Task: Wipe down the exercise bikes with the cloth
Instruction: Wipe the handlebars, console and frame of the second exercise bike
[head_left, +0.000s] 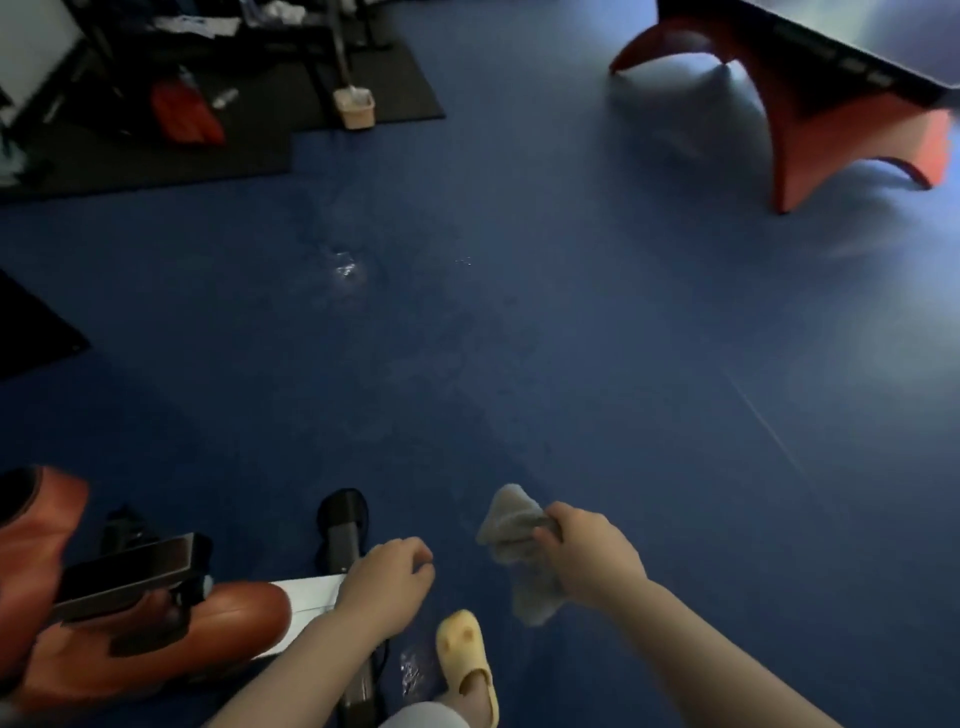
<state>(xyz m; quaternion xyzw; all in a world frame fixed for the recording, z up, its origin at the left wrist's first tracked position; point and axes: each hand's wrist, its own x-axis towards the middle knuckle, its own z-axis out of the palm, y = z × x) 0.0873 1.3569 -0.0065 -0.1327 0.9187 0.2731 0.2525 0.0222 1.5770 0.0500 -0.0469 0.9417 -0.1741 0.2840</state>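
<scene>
My right hand (589, 556) grips a grey cloth (514, 540) that hangs crumpled above the blue floor, low in the head view. My left hand (387, 579) hovers with loosely curled fingers and holds nothing, just right of an orange and black exercise bike (130, 644) at the bottom left. The bike's black pedal (132, 571) juts out toward me, and its dark base bar (343, 525) with a rubber end cap runs under my left wrist. Neither hand touches the bike.
My foot in a yellow slipper (467, 660) stands on the blue floor (519, 338), with wet patches nearby. An orange-legged table (810, 114) stands at the top right. Black mats with gym clutter and a small bucket (356, 106) fill the top left.
</scene>
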